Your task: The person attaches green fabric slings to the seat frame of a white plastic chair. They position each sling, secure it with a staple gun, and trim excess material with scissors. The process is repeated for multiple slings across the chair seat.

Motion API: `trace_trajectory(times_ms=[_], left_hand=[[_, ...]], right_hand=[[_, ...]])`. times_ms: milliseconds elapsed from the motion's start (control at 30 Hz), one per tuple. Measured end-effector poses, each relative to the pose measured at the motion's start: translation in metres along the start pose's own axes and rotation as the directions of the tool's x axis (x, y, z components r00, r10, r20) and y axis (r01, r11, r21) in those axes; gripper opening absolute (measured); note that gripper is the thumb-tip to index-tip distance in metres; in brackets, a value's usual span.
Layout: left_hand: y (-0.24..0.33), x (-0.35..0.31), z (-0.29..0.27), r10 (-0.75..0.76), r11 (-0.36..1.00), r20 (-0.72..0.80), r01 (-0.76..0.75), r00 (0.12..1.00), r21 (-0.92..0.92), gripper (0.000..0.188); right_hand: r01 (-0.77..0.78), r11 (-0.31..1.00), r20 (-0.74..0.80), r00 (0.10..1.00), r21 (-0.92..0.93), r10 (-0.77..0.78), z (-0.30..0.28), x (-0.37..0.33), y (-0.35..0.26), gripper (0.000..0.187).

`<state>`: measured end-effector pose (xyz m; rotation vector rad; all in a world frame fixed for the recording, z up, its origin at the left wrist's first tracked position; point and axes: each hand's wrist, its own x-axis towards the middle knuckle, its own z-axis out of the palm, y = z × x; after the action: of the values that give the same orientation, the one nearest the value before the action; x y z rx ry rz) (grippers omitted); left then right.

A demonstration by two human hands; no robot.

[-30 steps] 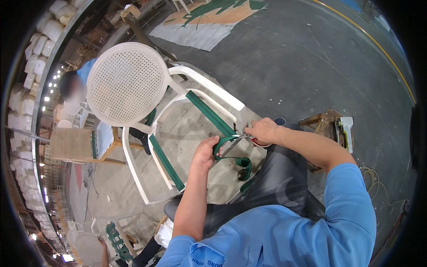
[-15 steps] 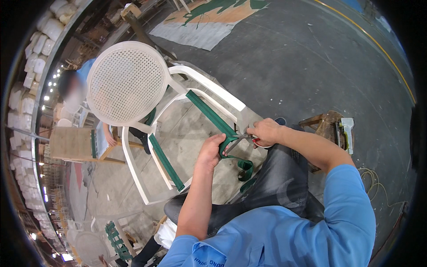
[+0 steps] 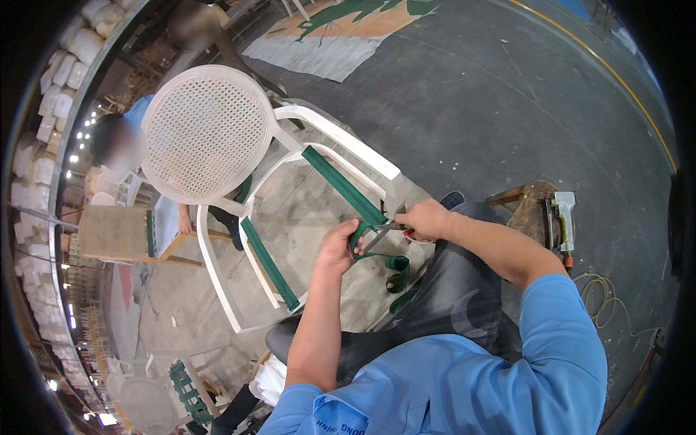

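In front of me stands a white chair frame (image 3: 216, 283) with a round cane-mesh back (image 3: 206, 134) and an open seat. Green webbing lies along two of its seat rails: a right strip (image 3: 341, 181) and a left strip (image 3: 270, 264). My left hand (image 3: 337, 248) pinches a loose length of green webbing (image 3: 397, 272), which hangs in curls over my thigh. A pair of scissors (image 3: 378, 233) is in my right hand (image 3: 428, 220), blades pointing left beside the right strip's near end. Whether the webbing is severed there, I cannot tell.
To my right, a wooden stool (image 3: 528, 214) bears a nail gun (image 3: 564, 217), with a coiled hose (image 3: 600, 297) on the floor. At left a co-worker's hand (image 3: 185, 223) rests by a wooden-legged chair (image 3: 119, 232). Green-webbed furniture (image 3: 192, 391) stands lower left.
My left hand has drawn slightly left with the webbing. The right hand and scissors have shifted a little left, and the blades look closer together.
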<state>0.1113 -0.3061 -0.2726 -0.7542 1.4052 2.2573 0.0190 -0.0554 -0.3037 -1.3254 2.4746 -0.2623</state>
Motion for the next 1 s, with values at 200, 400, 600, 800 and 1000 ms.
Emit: trace_trajectory(times_ms=[200, 400, 600, 800, 1000], left_hand=[[0.005, -0.021, -0.053, 0.317, 0.943, -0.080, -0.323, 0.945, -0.074, 0.022], [-0.045, -0.040, -0.155, 0.516, 0.557, -0.350, 0.004, 0.782, 0.831, 0.050], [-0.082, -0.012, -0.135, 0.346, 0.196, -0.227, 0.167, 0.910, 0.966, 0.052], [-0.090, -0.020, -0.105, 0.313, 0.255, -0.421, 0.351, 0.852, 0.901, 0.050], [-0.111, -0.048, -0.100, 0.287, 0.352, -0.454, 0.348, 0.843, 0.869, 0.050]], right_hand=[[0.083, 0.989, -0.042, 0.996, 0.119, -0.079, -0.010, -0.049, -0.029, 0.034], [-0.241, 0.858, -0.396, 0.808, 0.455, 0.437, -0.026, -0.192, -0.026, 0.058], [-0.773, 0.480, -0.388, 0.327, 0.414, 0.862, 0.033, -0.270, 0.038, 0.050], [-0.843, 0.446, -0.347, 0.338, 0.302, 0.875, 0.080, -0.283, 0.050, 0.061], [-0.848, 0.470, -0.347, 0.377, 0.244, 0.859, 0.073, -0.272, 0.043, 0.065]])
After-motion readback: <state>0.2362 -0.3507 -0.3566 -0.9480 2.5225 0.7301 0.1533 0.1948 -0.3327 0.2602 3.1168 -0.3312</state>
